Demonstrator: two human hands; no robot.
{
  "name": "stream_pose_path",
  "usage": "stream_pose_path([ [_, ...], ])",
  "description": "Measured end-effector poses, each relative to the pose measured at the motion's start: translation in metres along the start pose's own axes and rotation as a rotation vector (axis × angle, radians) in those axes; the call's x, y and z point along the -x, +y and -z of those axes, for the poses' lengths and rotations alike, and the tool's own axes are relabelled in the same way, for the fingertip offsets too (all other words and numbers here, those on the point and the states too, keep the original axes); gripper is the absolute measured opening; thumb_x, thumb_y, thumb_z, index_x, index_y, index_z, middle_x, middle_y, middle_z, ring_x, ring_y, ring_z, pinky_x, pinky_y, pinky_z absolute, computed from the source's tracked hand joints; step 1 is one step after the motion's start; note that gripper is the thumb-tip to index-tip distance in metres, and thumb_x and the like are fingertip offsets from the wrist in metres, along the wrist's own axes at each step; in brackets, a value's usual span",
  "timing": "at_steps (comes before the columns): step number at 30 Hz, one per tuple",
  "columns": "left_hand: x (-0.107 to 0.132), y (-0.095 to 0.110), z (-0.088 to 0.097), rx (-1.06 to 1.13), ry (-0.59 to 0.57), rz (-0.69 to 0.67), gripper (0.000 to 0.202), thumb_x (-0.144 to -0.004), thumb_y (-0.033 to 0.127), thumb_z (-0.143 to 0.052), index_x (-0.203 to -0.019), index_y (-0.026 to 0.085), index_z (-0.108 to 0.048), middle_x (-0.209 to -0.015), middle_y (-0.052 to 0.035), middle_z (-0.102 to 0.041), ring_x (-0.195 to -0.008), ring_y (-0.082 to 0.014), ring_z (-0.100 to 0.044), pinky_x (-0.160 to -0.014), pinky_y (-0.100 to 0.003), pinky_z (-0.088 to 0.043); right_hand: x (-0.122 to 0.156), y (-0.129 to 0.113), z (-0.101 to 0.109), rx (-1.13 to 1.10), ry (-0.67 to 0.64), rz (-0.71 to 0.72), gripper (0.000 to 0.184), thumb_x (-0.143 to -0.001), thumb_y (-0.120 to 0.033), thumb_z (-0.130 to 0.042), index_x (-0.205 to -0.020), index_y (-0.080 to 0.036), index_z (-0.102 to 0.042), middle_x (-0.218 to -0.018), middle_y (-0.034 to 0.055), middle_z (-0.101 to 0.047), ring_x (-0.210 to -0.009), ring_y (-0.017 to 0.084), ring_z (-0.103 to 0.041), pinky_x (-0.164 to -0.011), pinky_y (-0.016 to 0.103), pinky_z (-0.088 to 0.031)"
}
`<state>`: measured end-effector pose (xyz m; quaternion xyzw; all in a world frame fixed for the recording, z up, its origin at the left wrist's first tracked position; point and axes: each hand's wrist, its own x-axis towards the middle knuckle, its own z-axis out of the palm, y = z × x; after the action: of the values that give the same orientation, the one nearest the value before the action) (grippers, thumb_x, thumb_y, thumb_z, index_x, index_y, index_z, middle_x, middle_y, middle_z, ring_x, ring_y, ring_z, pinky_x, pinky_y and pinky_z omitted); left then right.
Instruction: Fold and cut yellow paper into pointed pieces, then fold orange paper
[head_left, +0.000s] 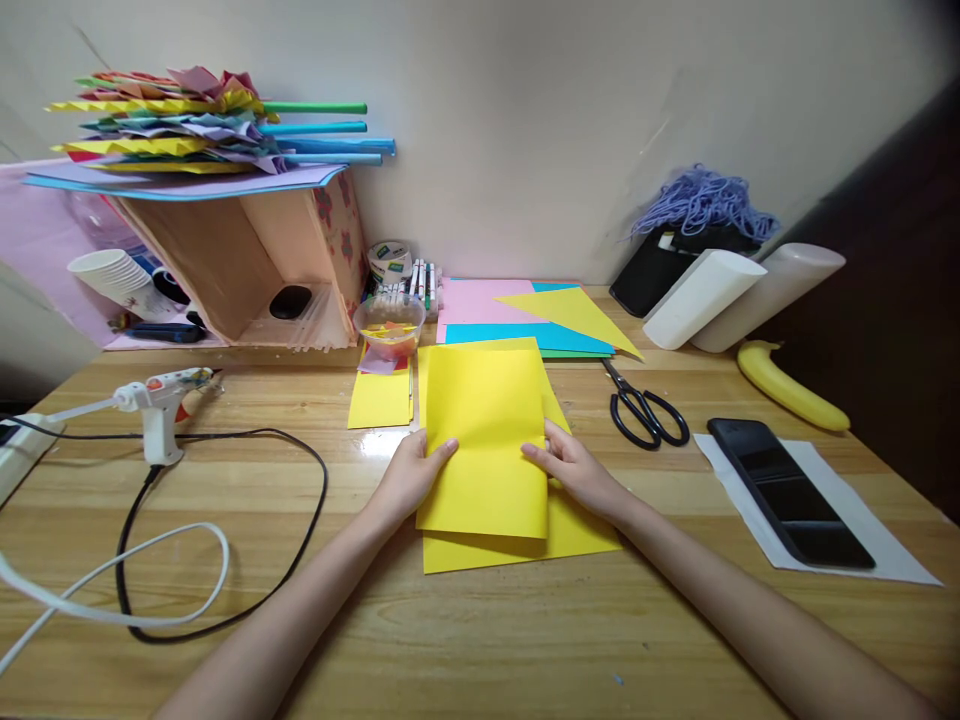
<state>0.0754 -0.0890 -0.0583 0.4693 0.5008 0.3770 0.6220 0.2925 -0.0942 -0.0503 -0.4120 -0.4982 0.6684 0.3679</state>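
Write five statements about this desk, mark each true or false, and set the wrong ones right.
1. The bare left hand and bare right hand both hold the upper yellow paper sheet. True.
2. The black-handled metal scissors lie left of that sheet. False: the scissors lie to its right.
3. The black rectangular phone rests on a white paper sheet. True.
4. The white plastic glue gun is in the right hand. False: the glue gun is on the wooden table, left of the left hand.
5. The curved yellow banana lies beyond the phone. True.
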Motion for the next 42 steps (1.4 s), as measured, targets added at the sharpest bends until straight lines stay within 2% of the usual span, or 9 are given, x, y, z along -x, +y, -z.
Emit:
stream_pose_path([
  [8, -0.002, -0.002, -0.001, -0.099, 0.055, -0.090, 0.037, -0.074, 0.041, -0.057, -0.100, 0.015, -0.060, -0.102, -0.0087, -0.067, -0.092, -0.0251, -0.062, -0.077, -0.035, -0.048, -0.002, 0.005, 0.006, 0.083, 0.098, -0.052, 0.027, -0.078, -0.042, -0.056, -0.093, -0.020, -0.055, -0.087, 0.0033, -0.068, -0.077, 0.020, -0.064, -0.065, 0.031, -0.053],
  [12, -0.003, 0.000, -0.001, -0.124, 0.108, -0.100, 0.035, -0.074, 0.041, -0.056, -0.096, 0.014, -0.060, -0.106, -0.0095, -0.065, -0.090, -0.0243, -0.062, -0.073, -0.033, -0.048, -0.002, 0.000, 0.008, 0.133, -0.024, -0.107, 0.026, -0.073, -0.037, -0.063, -0.090, -0.019, -0.056, -0.089, 0.0029, -0.067, -0.075, 0.018, -0.064, -0.058, 0.026, -0.051],
  [16, -0.003, 0.003, -0.002, -0.130, 0.127, -0.092, 0.035, -0.075, 0.041, -0.055, -0.096, 0.013, -0.060, -0.108, -0.0105, -0.064, -0.090, -0.0247, -0.062, -0.072, -0.033, -0.049, -0.002, -0.001, 0.010, 0.199, 0.054, -0.121, 0.027, -0.076, -0.043, -0.057, -0.073, -0.017, -0.055, -0.064, 0.0001, -0.063, -0.049, 0.012, -0.057, -0.042, 0.022, -0.044],
  [18, -0.002, 0.004, -0.002, -0.124, 0.147, -0.097, 0.035, -0.075, 0.041, -0.055, -0.095, 0.013, -0.060, -0.108, -0.0106, -0.064, -0.092, -0.0251, -0.061, -0.072, -0.033, -0.049, -0.003, 0.000, 0.010, 0.159, 0.041, -0.107, 0.025, -0.075, -0.042, -0.058, -0.076, -0.017, -0.055, -0.067, 0.0003, -0.064, -0.054, 0.013, -0.059, -0.046, 0.023, -0.046],
  [21, -0.002, 0.006, -0.001, -0.079, 0.171, -0.100, 0.034, -0.074, 0.041, -0.056, -0.095, 0.013, -0.059, -0.106, -0.0100, -0.065, -0.092, -0.0251, -0.061, -0.072, -0.033, -0.049, -0.002, -0.001, 0.010, 0.123, -0.102, -0.109, 0.027, -0.071, -0.036, -0.064, -0.091, -0.018, -0.057, -0.079, 0.0012, -0.065, -0.066, 0.015, -0.061, -0.059, 0.026, -0.049],
  [28, -0.003, 0.008, 0.001, -0.026, 0.180, -0.087, 0.039, -0.073, 0.042, -0.059, -0.098, 0.012, -0.059, -0.098, -0.0102, -0.068, -0.094, -0.0276, -0.061, -0.072, -0.035, -0.051, -0.002, 0.001, 0.012, 0.263, 0.003, -0.095, 0.031, -0.080, -0.046, -0.051, -0.069, -0.017, -0.052, -0.053, -0.0047, -0.055, -0.040, 0.009, -0.050, -0.040, 0.020, -0.037],
  [33, -0.003, 0.006, 0.003, -0.040, 0.218, -0.109, 0.039, -0.072, 0.043, -0.060, -0.096, 0.013, -0.059, -0.101, -0.0102, -0.067, -0.093, -0.0276, -0.062, -0.072, -0.035, -0.051, -0.002, -0.003, 0.013, 0.241, -0.136, -0.175, 0.032, -0.071, -0.041, -0.064, -0.086, -0.015, -0.052, -0.058, -0.0026, -0.061, -0.045, 0.010, -0.056, -0.042, 0.019, -0.040],
  [37, -0.003, 0.006, 0.003, -0.037, 0.219, -0.135, 0.038, -0.073, 0.043, -0.059, -0.097, 0.013, -0.059, -0.097, -0.0093, -0.068, -0.095, -0.0267, -0.061, -0.072, -0.033, -0.051, -0.002, -0.002, 0.015, 0.271, -0.104, -0.185, 0.031, -0.080, -0.045, -0.052, -0.077, -0.014, -0.050, -0.043, -0.0030, -0.057, -0.034, 0.007, -0.050, -0.035, 0.015, -0.032],
  [42, -0.002, 0.009, 0.002, -0.079, 0.245, -0.146, 0.040, -0.073, 0.046, -0.058, -0.096, 0.013, -0.059, -0.101, -0.0098, -0.067, -0.090, -0.0257, -0.062, -0.070, -0.032, -0.050, -0.001, -0.004, 0.016, 0.240, -0.237, -0.219, 0.030, -0.065, -0.033, -0.070, -0.078, -0.013, -0.052, -0.055, 0.0009, -0.064, -0.048, 0.010, -0.061, -0.043, 0.017, -0.043],
])
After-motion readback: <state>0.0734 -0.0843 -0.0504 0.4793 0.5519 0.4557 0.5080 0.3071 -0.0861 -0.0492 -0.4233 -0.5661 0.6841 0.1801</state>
